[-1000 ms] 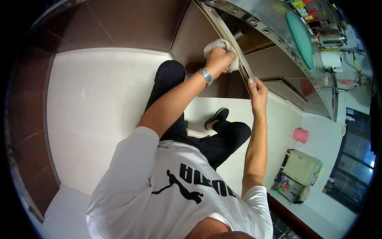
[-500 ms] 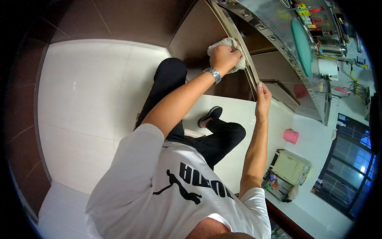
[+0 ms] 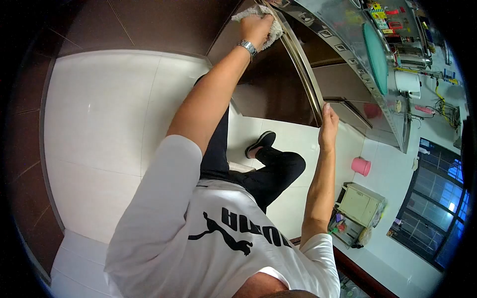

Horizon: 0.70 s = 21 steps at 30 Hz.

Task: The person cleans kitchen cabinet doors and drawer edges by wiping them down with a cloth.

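Bunched under my left hand [image 3: 256, 29] is a pale fluffy cloth [image 3: 275, 31], pressed against the upper end of an open brown cabinet door [image 3: 276, 74]. The fingers are curled into the cloth, and a metal watch sits on that wrist. The door has a shiny metallic trim [image 3: 301, 62] along its edge. At the door's other end, my right hand [image 3: 328, 128] grips the edge with the thumb on the near side. The fingers behind it are mostly hidden.
A counter [image 3: 343, 30] above the cabinet holds a green round board [image 3: 373, 57] and a white pot [image 3: 407, 84]. Beyond are a pink bucket [image 3: 361, 166] and a small pale cabinet [image 3: 361, 202] by the wall. My bent legs [image 3: 278, 171] are close to the door.
My left hand has slid the cloth up and to the left along the door, towards its far end. The right hand stays at the door's edge.
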Tool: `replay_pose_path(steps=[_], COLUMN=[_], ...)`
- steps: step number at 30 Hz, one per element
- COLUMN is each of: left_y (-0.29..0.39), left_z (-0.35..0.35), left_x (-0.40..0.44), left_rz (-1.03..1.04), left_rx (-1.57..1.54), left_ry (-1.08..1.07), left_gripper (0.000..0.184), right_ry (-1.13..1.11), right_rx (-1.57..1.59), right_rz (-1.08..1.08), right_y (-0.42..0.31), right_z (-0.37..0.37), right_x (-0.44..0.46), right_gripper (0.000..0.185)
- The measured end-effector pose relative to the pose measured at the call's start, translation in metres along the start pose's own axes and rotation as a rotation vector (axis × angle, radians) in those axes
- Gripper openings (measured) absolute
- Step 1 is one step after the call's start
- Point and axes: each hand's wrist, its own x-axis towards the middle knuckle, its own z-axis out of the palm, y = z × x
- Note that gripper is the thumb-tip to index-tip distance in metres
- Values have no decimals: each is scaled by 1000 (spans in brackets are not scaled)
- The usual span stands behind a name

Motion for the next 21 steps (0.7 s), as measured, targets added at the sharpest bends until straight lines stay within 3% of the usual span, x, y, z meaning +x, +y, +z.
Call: replay_pose_path(steps=[5, 10, 13, 15, 18, 21], left_y=[-29, -31, -28, -6, -1, -19], left_z=[4, 15, 5, -4, -6, -4], left_x=[-58, -57, -8, 11, 9, -20], left_rz=[-38, 192, 236, 165, -26, -64], left_rx=[413, 502, 276, 138, -58, 101], left_ry=[-330, -146, -100, -41, -131, -272], left_gripper=[39, 36, 36, 35, 31, 29], right_ry=[41, -9, -26, -23, 25, -26], right_rx=[42, -7, -43, -32, 29, 35], right_rz=[-24, 8, 29, 44, -1, -8], right_y=[-1, -3, -3, -2, -5, -6], right_z=[8, -3, -5, -4, 10, 8], right_x=[-1, -2, 0, -3, -4, -6], right_gripper=[39, 40, 40, 39, 39, 41])
